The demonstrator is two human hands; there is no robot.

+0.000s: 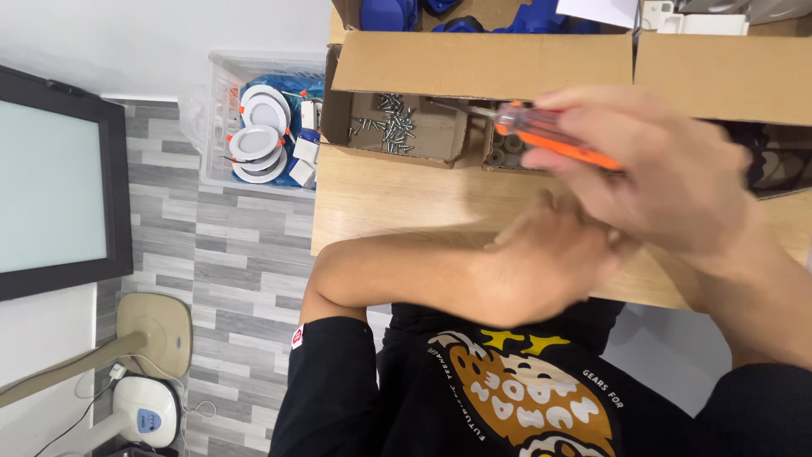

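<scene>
Screwdriver (pixel 554 135) with orange handle is gripped in the right hand (pixel 668 173) above the wooden surface (pixel 381 199); left hand (pixel 541 267), blurred, grip state cannot be told. Screws (pixel 393 127) are held in a cardboard box (pixel 474 63).

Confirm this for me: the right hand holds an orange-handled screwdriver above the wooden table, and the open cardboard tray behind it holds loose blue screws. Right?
Not quite. In the head view the loose screws in the open cardboard tray are silver metal, not blue. The rest stands: the right hand holds the orange-handled screwdriver above the wooden table.
</scene>
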